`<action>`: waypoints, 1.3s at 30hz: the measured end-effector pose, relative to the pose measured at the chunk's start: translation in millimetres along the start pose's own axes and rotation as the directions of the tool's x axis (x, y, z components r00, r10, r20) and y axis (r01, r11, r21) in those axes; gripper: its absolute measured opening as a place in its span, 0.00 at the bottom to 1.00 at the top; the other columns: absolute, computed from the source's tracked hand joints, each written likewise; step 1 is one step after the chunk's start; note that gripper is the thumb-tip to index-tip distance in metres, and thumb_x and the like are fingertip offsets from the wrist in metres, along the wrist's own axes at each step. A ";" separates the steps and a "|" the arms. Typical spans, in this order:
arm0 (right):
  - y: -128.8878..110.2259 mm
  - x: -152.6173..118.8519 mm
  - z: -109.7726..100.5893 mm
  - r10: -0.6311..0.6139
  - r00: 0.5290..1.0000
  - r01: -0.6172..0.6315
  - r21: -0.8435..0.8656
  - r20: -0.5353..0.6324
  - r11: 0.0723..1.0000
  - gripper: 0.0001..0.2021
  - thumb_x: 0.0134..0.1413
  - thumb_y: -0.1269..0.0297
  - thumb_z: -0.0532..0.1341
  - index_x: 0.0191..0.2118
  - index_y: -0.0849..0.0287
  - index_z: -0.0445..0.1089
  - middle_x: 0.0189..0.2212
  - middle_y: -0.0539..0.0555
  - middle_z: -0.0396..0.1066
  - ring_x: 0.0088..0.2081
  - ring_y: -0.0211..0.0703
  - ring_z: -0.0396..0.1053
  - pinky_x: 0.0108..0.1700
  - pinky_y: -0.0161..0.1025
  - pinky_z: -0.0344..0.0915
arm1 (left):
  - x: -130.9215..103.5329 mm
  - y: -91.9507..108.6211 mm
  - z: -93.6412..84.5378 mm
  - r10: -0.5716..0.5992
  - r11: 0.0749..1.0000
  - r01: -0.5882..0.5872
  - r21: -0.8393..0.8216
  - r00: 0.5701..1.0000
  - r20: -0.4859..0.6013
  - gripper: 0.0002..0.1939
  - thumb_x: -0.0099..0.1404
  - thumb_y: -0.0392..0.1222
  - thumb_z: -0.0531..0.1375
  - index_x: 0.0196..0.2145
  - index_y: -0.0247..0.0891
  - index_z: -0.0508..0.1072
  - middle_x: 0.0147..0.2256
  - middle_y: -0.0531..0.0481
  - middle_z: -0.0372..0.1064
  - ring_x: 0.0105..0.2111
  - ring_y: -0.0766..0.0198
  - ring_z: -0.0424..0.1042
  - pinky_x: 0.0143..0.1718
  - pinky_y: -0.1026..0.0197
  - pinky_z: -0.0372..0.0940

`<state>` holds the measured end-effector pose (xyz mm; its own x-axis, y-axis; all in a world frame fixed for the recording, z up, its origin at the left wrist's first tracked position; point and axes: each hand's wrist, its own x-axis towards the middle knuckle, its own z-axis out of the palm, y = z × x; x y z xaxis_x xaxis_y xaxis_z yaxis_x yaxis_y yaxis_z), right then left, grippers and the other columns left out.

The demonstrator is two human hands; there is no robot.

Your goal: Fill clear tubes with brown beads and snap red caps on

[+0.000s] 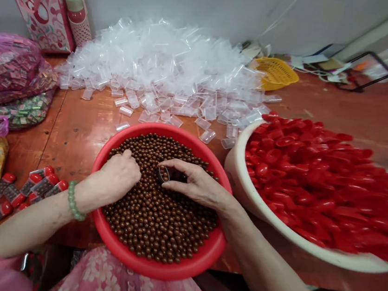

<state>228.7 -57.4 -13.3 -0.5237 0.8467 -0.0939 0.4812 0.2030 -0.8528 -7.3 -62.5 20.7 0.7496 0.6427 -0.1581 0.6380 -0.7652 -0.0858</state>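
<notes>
A red basin (198, 258) full of small brown balls (157, 220) sits at the table's near edge. My left hand (120, 177) rests in the balls at the basin's left, fingers curled into them; a green bead bracelet is on that wrist. My right hand (196, 183) lies on the balls near the middle and holds a small clear tube (163, 174) on its side, its mouth towards the left hand, with a few balls inside.
A white basin (244, 195) heaped with red caps (316, 178) stands at the right. A big pile of clear tubes (168, 63) lies behind. Filled red-capped tubes (31, 185) lie at the left, near plastic bags (10, 68). A yellow basket (275, 73) is at the back.
</notes>
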 end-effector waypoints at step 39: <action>-17.9 -12.0 9.1 0.058 0.995 -0.085 -0.417 -0.078 0.905 0.09 0.52 0.67 0.60 0.41 0.60 0.64 0.34 0.55 0.72 0.36 0.45 0.70 0.38 0.37 0.61 | 3.0 3.6 6.3 -0.236 -0.407 -0.049 -0.912 0.970 0.053 0.22 0.56 0.39 0.68 0.49 0.43 0.72 0.45 0.49 0.75 0.46 0.61 0.73 0.53 0.58 0.63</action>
<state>220.0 -75.7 -1.6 -0.4386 0.8928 -0.1025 0.7734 0.3169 -0.5491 -3.8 -63.6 13.7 0.5675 0.8023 -0.1853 -0.1355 0.3130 0.9400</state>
